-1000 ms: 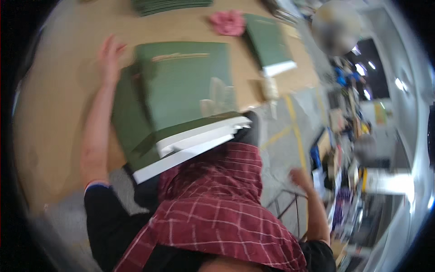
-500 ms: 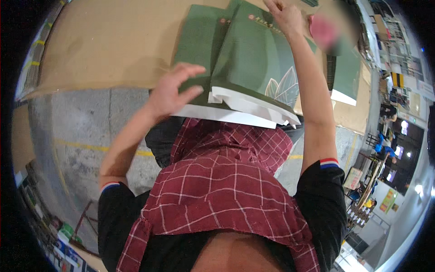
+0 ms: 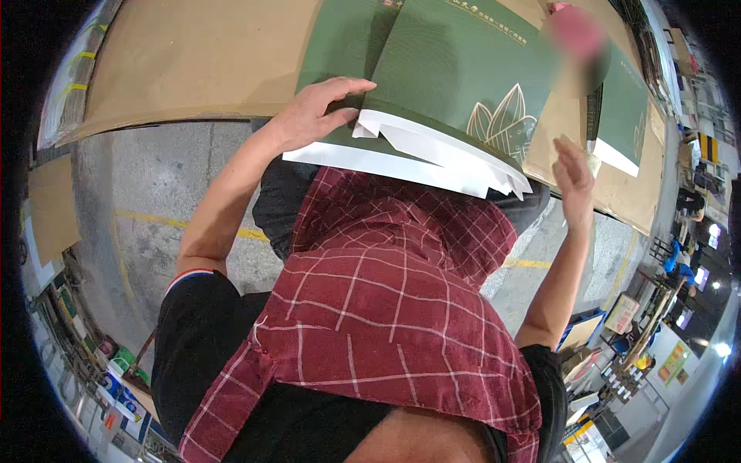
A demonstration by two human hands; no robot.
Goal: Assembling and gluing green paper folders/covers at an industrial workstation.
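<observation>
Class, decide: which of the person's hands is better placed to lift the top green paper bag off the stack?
Probably the left hand: it already lies flat on the green paper bags at their white edge, while the right hand hovers open beside them, touching nothing.

Two flat green paper bags (image 3: 455,85) with white insides and a gold leaf emblem lie overlapping at the near edge of the brown table (image 3: 193,62). A third green bag (image 3: 621,116) lies farther right. Small bright screens (image 3: 706,274) glow at the far right, blurred.
</observation>
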